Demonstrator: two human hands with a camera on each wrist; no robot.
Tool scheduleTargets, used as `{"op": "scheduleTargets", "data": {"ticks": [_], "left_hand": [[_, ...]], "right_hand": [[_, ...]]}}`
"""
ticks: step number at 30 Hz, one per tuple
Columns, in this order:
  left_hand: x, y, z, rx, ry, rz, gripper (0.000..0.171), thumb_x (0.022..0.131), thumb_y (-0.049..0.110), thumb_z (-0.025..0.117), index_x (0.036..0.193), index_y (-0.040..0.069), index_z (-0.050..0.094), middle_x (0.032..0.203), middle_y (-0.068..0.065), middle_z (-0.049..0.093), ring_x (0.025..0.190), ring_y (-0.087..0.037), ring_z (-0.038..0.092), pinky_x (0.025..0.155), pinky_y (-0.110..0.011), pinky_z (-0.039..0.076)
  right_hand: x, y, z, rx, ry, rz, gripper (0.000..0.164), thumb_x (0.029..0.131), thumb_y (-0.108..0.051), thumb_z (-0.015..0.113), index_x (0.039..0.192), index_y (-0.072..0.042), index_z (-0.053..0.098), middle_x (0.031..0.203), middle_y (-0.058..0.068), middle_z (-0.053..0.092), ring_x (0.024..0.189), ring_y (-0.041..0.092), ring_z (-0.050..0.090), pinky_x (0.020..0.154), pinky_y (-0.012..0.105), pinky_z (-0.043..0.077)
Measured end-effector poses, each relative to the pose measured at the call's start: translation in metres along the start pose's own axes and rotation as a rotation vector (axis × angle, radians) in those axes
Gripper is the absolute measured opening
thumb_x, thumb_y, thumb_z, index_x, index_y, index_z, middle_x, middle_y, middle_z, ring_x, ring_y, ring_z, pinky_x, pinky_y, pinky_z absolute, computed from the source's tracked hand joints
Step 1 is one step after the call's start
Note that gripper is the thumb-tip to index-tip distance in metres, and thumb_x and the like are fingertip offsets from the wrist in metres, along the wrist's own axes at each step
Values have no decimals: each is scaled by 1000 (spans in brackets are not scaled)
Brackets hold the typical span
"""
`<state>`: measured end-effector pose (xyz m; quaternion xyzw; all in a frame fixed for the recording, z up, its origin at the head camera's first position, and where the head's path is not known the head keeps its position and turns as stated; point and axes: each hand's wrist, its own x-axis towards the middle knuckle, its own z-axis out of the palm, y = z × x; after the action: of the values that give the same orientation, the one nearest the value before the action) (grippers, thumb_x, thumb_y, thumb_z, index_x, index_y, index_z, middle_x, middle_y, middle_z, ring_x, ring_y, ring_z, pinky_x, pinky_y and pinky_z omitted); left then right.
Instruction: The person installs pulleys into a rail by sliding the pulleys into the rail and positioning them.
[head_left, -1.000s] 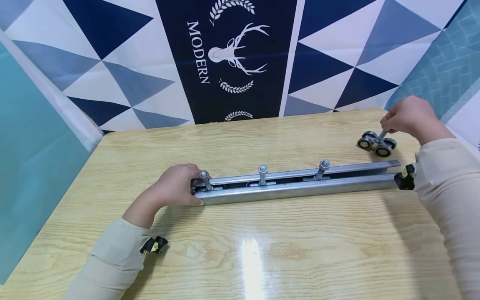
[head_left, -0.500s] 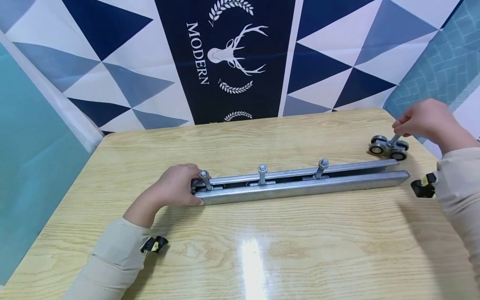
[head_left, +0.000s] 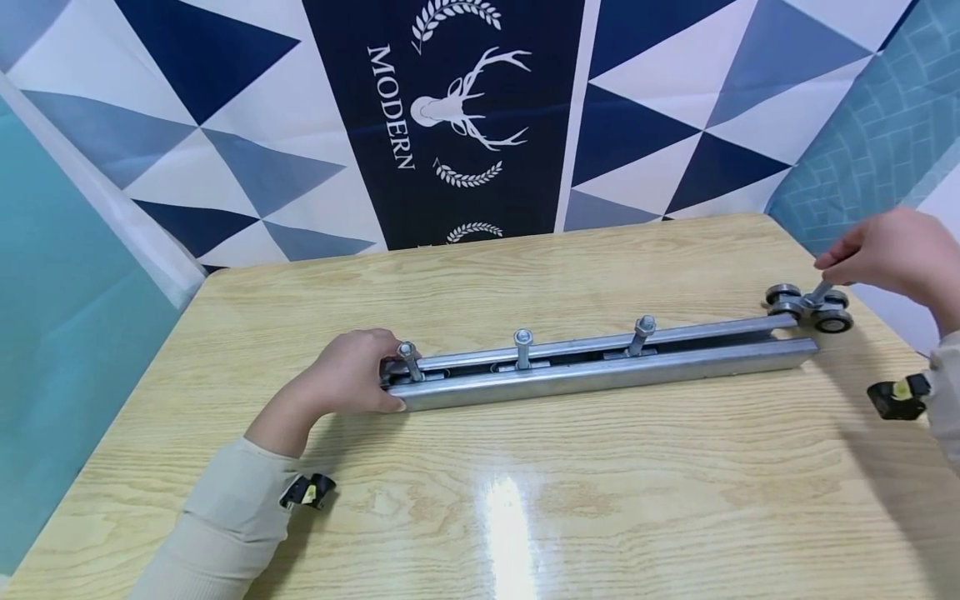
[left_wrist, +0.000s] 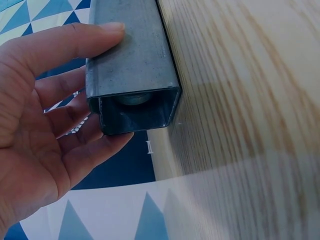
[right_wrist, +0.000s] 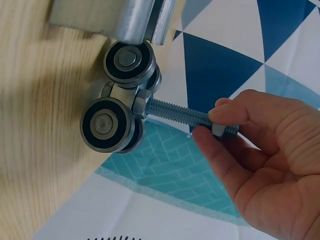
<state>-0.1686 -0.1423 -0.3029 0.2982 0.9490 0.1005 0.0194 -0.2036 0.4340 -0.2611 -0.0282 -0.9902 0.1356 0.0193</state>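
A metal channel track (head_left: 600,377) with a slot along its top lies across the table. Out of the slot stand three bolts, one of them the middle bolt (head_left: 523,350). My left hand (head_left: 348,375) grips the track's left end, thumb on the near side; the left wrist view shows the open end (left_wrist: 137,112) with a round part inside. At the far right, my right hand (head_left: 896,258) pinches the threaded bolt (right_wrist: 175,112) of a four-wheeled roller trolley (head_left: 832,322) between thumb and fingers. The bolt tilts, and one wheel (right_wrist: 127,60) sits right at the track's right end.
The light wood table (head_left: 637,483) ends close behind and to the right of the trolley. A patterned cloth (head_left: 465,108) hangs behind the table. Each sleeve carries a small black wrist camera, such as the left wrist camera (head_left: 309,492).
My right hand has carried the trolley rightward and slightly nearer, from behind the track to beside its right end. My left hand and the track have stayed in place.
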Motion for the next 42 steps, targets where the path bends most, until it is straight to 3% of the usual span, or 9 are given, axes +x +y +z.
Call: {"op": "scheduleTargets", "data": {"ticks": [7, 22, 32, 42], "left_hand": [[0, 0, 0, -2, 5, -1, 51, 55, 33, 81, 98, 11, 63, 88, 2, 56, 71, -14, 49, 64, -33, 41], [1, 0, 1, -10, 16, 9, 53, 55, 31, 81, 102, 15, 64, 90, 2, 58, 71, -13, 50, 65, -33, 41], [0, -1, 2, -8, 19, -4, 51, 54, 32, 81, 99, 16, 64, 86, 4, 56, 67, -13, 47, 62, -30, 39], [-1, -2, 1, -6, 14, -5, 49, 54, 32, 81, 94, 12, 63, 82, 4, 54, 65, -13, 45, 59, -30, 38]], "right_hand": [[-8, 11, 1, 25, -51, 54, 19, 72, -12, 69, 82, 4, 66, 68, 12, 62, 65, 28, 53, 58, 46, 42], [-25, 21, 9, 76, -95, 14, 13, 70, 0, 66, 79, 9, 65, 65, 10, 61, 59, 23, 52, 51, 31, 44], [-34, 6, 5, 61, -97, -5, 10, 70, 3, 65, 77, 10, 65, 63, 11, 61, 56, 20, 53, 47, 25, 42], [-36, -8, 4, 17, -101, -32, 11, 68, 3, 66, 78, 7, 67, 64, 9, 61, 58, 21, 51, 49, 28, 42]]}}
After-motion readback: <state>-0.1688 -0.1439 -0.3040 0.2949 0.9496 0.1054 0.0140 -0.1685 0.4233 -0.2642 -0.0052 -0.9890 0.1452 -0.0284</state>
